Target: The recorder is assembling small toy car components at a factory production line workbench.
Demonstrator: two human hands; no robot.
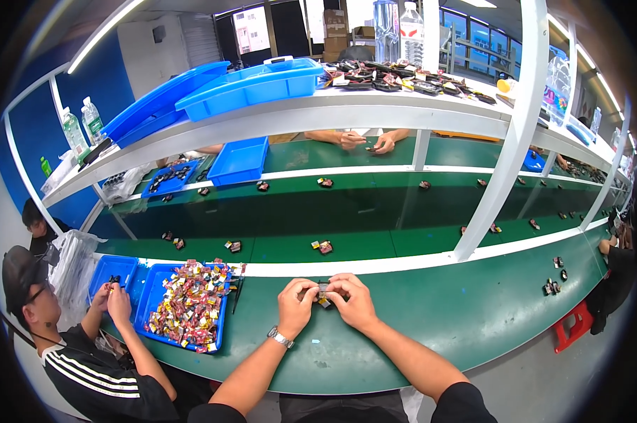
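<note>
- Left hand point(299, 304): grasping; thumb and fingertips pinch the near-left end of the part point(324, 287). Watch point(280, 338) on this wrist.
- Right hand point(352, 302): grasping the same part from its 3 o'clock side, fingers bent, thumb turned inward.
- Part: small, greyish, held between both sets of fingertips over the green table point(403, 352). A yellow patch shows just below it, between the hands; cannot tell whether it belongs to the same piece.
- Clock directions below taken from the hands.
- 9 o'clock: blue bin point(149, 289), heaped with units point(191, 303) in red, yellow, white and black; some dark leads hang over its right rim.
- Beyond it, near 10 o'clock: smaller blue tray point(114, 264). A co-worker point(86, 366) in a cap sits beside it, both hands around a small black item.
- 12 o'clock: white rail point(396, 264), then the green belt point(375, 240) with one unit point(322, 247) lying on it.
- Farther, about 12 to 1 o'clock: another person's hands point(364, 141) across the belt.
- 3 o'clock: dark units point(553, 287) in a loose group on the table; red stool point(574, 326) beyond its edge.
- 6 o'clock: pale scrap point(316, 341) on the table.
</note>
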